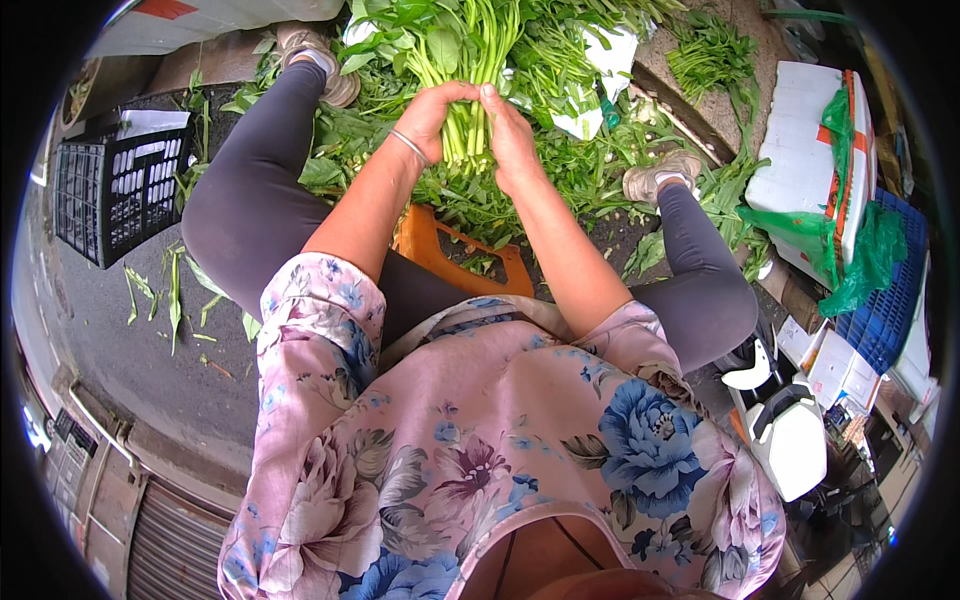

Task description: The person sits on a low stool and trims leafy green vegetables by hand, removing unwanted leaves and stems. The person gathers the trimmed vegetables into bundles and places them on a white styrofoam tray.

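A bunch of long-stemmed leafy greens (466, 139), which looks like water spinach, is between my two hands in the upper middle of the head view. My left hand (424, 120), with a metal bangle at the wrist, curls round the stems from the left. From the right, my right hand (514, 139) closes on the same stems, its thumb tip near my left fingers. The pale cut ends point towards me and the leaves spread away. Fingers on the far side of the bunch are hidden.
Loose leaves and stems (480, 199) litter the ground between my feet. An orange plastic stool (517, 274) is beneath me. A black crate (112, 187) stands left. At right are a white foam box (799, 142) with green plastic, a blue crate (889, 292) and another bundle of greens (709, 56).
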The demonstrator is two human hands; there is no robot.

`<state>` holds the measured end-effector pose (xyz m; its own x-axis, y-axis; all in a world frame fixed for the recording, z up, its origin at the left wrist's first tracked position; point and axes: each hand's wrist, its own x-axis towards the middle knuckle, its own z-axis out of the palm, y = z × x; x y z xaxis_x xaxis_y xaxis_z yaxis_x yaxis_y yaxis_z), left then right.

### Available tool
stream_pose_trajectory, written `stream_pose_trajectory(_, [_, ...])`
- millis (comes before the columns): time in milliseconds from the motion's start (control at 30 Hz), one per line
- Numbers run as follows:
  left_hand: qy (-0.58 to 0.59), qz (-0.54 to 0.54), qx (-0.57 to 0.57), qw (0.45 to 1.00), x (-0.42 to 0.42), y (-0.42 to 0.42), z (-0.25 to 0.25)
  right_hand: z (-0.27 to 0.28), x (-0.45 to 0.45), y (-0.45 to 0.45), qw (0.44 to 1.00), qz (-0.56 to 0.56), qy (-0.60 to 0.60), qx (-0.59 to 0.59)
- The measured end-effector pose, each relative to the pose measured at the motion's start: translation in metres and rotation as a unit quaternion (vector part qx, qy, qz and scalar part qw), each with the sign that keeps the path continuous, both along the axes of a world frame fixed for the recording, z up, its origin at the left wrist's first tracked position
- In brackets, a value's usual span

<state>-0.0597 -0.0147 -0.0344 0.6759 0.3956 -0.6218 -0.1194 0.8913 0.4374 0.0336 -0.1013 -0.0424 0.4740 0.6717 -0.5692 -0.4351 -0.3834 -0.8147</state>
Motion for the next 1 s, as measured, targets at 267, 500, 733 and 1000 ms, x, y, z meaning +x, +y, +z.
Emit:
stream_pose_trajectory(267, [0.003, 0.010, 0.014, 1.000, 0.001, -0.001, -0.004, -0.001, 0.001, -0.002, 1.000, 0.004, -0.006, 0.005])
stream_pose_trajectory(500, [-0.039, -0.016, -0.017, 0.999, -0.002, 0.002, 0.006, 0.029, 0.017, -0.002, 0.996, -0.090, 0.005, -0.027])
stream_pose_trajectory(733, [-0.090, -0.019, -0.050, 0.994, 0.001, 0.001, 0.004, -0.015, 0.138, -0.026, 0.734, -0.065, -0.645, -0.204])
stream_pose_trajectory(1000, [-0.095, -0.008, -0.054, 0.994, 0.024, -0.005, 0.008, -0.012, 0.176, -0.027, 0.777, 0.186, -0.415, -0.435])
